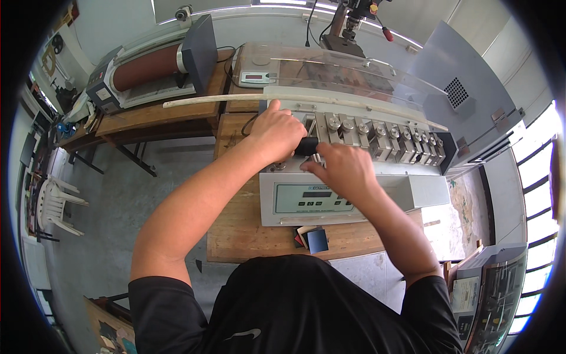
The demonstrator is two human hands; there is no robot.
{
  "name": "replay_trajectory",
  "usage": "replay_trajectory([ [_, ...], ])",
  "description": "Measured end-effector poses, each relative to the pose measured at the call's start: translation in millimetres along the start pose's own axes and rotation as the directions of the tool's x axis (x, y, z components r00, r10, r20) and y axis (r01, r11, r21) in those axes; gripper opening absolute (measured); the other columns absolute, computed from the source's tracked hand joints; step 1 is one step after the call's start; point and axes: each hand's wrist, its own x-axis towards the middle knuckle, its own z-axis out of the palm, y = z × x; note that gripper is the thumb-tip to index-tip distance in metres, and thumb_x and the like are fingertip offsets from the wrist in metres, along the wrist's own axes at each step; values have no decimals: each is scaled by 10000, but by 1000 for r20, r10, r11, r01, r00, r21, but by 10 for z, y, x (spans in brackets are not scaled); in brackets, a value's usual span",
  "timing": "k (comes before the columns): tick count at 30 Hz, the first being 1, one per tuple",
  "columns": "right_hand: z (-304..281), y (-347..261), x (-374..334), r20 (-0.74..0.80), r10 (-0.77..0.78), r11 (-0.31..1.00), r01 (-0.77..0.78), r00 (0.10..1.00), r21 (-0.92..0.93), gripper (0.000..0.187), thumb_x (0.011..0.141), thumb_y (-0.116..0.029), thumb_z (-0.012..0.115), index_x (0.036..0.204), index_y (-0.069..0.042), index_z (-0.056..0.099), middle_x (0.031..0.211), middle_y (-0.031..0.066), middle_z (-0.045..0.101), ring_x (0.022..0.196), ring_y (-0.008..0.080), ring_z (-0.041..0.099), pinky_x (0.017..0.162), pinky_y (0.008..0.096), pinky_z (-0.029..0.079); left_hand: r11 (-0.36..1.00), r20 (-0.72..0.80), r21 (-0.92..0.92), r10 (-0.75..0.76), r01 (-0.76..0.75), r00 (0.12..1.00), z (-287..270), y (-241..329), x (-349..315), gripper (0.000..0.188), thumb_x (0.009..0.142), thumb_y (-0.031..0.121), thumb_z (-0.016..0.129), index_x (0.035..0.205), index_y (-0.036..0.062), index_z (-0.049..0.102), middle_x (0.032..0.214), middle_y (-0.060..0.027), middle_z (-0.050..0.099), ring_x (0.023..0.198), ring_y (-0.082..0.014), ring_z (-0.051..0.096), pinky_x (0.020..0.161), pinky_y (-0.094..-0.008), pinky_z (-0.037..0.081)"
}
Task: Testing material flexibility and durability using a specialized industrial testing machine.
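Observation:
On the bench in front of me stands a grey testing machine with a row of metal clamp blocks topped by round knobs. A short black cylinder sits at the left end of this row. My left hand is closed round the cylinder's left side, its fingertips partly hidden. At the right side of the same cylinder is my right hand, curled with thumb and fingers close around a small shiny metal part. How that part joins the cylinder is hidden by the fingers.
A clear cover is raised behind the clamps, with a long pale strip across its front. Small coloured squares lie on the wooden bench. A drum machine stands far left, a drill press at the back.

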Motion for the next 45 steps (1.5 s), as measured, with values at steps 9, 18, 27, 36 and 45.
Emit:
replay_trajectory([
  [9,306,80,-26,-146,5,984,21,989,177,281,804,-275,748,918,-39,649,848,104,673,767,315,672,663,419,525,999,-2,-38,-27,27,1000,37,-10,32,402,650,252,850,1039,209,755,926,10,723,967,-168,631,976,-382,349],
  [18,-281,117,34,-158,59,907,13,986,420,268,774,-201,773,994,-81,677,909,91,704,801,279,651,723,385,510,1000,33,3,-2,2,999,9,-10,7,376,696,208,833,1063,203,748,951,17,720,989,-171,623,997,-397,340],
  [27,-154,270,324,-93,13,969,10,996,246,254,776,-282,777,982,-178,672,923,99,630,842,304,652,750,410,509,994,-66,-107,-15,8,998,69,-25,15,219,703,145,785,906,227,768,838,18,710,939,-169,643,1011,-374,337],
  [36,42,286,397,-81,-104,986,113,991,122,249,738,-254,788,954,-179,689,942,39,651,891,262,623,765,392,511,997,-78,-82,-19,12,997,60,-11,24,61,691,164,772,745,153,748,780,-17,705,908,-174,650,946,-354,353],
  [45,145,311,404,-286,-258,965,260,923,-29,167,695,-227,787,802,-143,688,917,-47,627,953,194,558,822,355,495,998,94,-37,-45,49,995,-37,10,35,339,693,285,831,1015,202,762,909,15,710,983,-155,611,956,-352,339],
])
